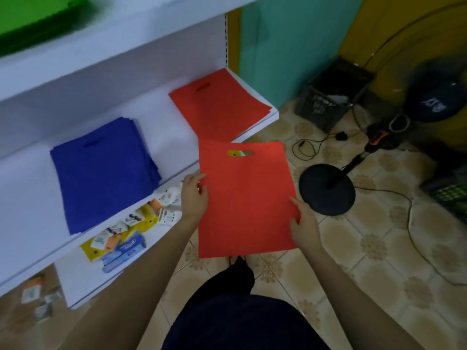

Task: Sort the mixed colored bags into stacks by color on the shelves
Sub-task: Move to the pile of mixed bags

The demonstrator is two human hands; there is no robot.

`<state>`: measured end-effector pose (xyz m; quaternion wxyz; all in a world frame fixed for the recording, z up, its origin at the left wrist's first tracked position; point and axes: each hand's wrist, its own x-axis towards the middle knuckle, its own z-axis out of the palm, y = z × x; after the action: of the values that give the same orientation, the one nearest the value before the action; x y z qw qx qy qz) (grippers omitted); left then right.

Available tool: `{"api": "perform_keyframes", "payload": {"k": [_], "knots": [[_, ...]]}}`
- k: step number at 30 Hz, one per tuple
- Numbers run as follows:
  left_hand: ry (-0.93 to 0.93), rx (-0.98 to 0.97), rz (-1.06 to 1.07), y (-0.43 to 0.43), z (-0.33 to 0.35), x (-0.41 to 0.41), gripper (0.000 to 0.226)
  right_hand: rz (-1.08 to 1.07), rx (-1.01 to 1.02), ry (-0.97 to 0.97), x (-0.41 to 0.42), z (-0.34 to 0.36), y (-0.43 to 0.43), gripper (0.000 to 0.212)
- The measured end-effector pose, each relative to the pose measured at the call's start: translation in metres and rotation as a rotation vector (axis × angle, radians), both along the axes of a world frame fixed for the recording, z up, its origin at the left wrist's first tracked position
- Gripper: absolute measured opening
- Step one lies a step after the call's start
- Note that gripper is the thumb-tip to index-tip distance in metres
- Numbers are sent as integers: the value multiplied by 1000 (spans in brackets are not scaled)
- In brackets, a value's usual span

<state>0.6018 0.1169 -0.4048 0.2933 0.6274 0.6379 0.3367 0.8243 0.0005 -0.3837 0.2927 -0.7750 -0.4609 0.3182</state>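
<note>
Dark trouser leg [235, 322] fills the bottom centre, both bare forearms reaching out over it; left hand [194, 198] pinches the left edge of the red bag [245, 198], thumb on the front face, fingers curled round the edge; right hand [303, 223] clamps the right edge the same way, thumb on the front, the other fingers hidden behind the fabric. Red bag is held flat and off any surface, handle cut-out at the top, in front of the middle shelf [166, 127] near its right end; its top edge sits just below the red stack [219, 107] in the view.

Shelving is white; red stack lies at the right end of the middle shelf, blue stack [103, 173] to its left, well apart, bare shelf between them; green stack [38, 18] on the shelf above, blurred. Lower shelf [83, 281] holds loose small packets [126, 231] — yellow, white, blue; a few more lie at bottom left.

Floor [366, 248] is beige patterned tile; standing fan on it to the right, round black base [327, 189] just beside the bag's right edge in view; black cable [305, 147] trails across the tiles; black crate [331, 97] against the teal wall [290, 46]; yellow wall [379, 29] further right.
</note>
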Motion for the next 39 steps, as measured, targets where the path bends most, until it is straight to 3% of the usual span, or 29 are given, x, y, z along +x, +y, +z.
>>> {"api": "perform_keyframes", "payload": {"k": [11, 25, 29, 33, 39], "knots": [[77, -122, 33, 136, -4, 29, 43, 233, 84, -47, 55, 6, 173, 51], [90, -286, 313, 298, -27, 40, 50, 642, 41, -128, 92, -38, 428, 52], [120, -456, 378, 294, -39, 44, 51, 715, -2, -267, 100, -64, 440, 48], [130, -420, 467, 256, -34, 58, 43, 763, -43, -333, 106, -63, 416, 47], [151, -385, 526, 173, -5, 55, 42, 1037, 148, -376, 71, -36, 352, 44]]}}
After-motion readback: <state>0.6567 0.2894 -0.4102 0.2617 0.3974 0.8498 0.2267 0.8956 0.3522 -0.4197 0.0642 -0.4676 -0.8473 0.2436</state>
